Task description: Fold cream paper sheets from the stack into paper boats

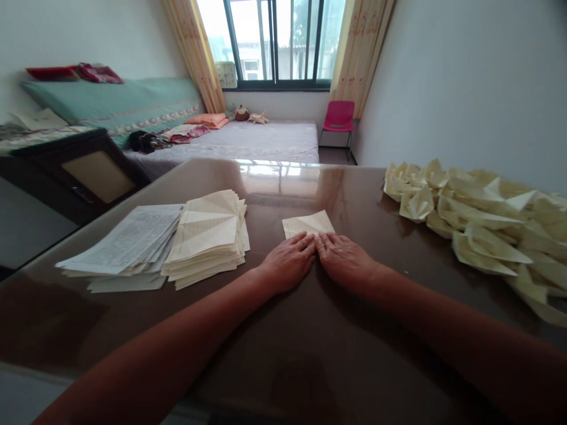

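Observation:
A small folded sheet of cream paper (309, 223) lies on the brown glossy table in front of me, with crease lines across it. My left hand (290, 262) rests flat on its near edge, fingers stretched out. Beside it, my right hand (343, 255) presses on the same edge with straight fingers, and the fingertips of both hands meet. The hands cover the near part of the paper. Left of them sits a stack of creased cream sheets (206, 233). Many folded cream paper shapes (482, 218) are heaped on the right.
A pile of printed white papers (128, 236) lies left of the cream stack on the table (274, 354). Beyond the table are a bed (266, 139), a pink chair (339, 118) and a window. A dark cabinet (84, 171) stands at the left.

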`<action>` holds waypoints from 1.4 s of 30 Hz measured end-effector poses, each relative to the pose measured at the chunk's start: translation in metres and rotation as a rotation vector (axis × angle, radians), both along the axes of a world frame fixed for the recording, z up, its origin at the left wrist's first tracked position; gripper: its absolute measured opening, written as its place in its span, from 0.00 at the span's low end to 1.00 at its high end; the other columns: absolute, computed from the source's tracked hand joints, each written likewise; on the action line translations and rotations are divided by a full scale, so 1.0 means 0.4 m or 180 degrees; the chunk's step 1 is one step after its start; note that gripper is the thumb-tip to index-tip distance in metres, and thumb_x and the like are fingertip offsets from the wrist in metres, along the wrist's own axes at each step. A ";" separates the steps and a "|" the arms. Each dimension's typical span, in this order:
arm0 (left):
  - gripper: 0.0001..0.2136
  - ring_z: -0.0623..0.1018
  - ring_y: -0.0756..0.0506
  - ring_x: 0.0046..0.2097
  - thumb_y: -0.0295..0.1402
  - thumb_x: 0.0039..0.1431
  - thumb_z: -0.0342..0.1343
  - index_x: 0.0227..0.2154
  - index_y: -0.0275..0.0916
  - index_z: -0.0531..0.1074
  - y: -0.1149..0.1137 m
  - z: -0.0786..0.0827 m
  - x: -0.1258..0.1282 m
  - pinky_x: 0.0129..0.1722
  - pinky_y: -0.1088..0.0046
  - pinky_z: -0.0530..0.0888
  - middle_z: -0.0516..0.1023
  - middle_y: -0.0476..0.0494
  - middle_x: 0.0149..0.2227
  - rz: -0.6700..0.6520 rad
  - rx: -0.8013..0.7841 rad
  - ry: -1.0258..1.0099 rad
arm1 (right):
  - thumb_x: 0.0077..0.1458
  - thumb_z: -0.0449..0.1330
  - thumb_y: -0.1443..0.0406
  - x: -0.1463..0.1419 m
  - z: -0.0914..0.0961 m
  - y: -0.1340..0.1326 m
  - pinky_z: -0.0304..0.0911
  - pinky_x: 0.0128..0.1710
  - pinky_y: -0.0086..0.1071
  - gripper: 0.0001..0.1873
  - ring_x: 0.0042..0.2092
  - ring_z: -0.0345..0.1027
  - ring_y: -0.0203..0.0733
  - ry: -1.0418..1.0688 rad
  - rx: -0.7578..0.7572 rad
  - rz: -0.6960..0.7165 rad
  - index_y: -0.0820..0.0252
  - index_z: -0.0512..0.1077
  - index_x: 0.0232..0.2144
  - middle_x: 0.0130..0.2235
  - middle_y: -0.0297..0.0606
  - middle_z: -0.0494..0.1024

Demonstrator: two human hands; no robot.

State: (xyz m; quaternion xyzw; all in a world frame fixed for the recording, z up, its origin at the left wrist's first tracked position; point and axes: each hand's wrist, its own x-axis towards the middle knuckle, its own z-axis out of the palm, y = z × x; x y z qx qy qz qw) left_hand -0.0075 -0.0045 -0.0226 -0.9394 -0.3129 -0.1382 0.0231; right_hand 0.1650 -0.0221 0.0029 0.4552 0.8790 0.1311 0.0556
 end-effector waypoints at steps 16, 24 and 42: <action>0.14 0.73 0.40 0.54 0.36 0.65 0.48 0.48 0.37 0.72 -0.014 0.053 -0.046 0.51 0.64 0.73 0.74 0.39 0.53 0.0772 0.0204 0.0596 | 0.59 0.45 0.75 -0.006 0.067 -0.013 0.59 0.40 0.43 0.20 0.48 0.67 0.54 -0.0382 -0.0584 -0.0653 0.72 0.74 0.45 0.50 0.63 0.72; 0.11 0.78 0.41 0.46 0.30 0.63 0.51 0.47 0.41 0.71 0.005 0.047 -0.054 0.35 0.69 0.76 0.79 0.43 0.47 0.0773 0.0497 0.0692 | 0.60 0.51 0.66 0.027 0.060 0.035 0.54 0.38 0.39 0.13 0.44 0.67 0.50 0.0289 -0.0192 -0.0473 0.67 0.75 0.37 0.40 0.53 0.78; 0.13 0.73 0.47 0.41 0.34 0.66 0.46 0.43 0.44 0.75 0.016 0.039 -0.074 0.40 0.72 0.73 0.75 0.44 0.39 0.0287 0.0215 -0.0214 | 0.61 0.51 0.68 0.007 0.076 0.007 0.48 0.45 0.42 0.10 0.42 0.66 0.46 0.0583 -0.0023 0.0802 0.61 0.72 0.42 0.37 0.43 0.76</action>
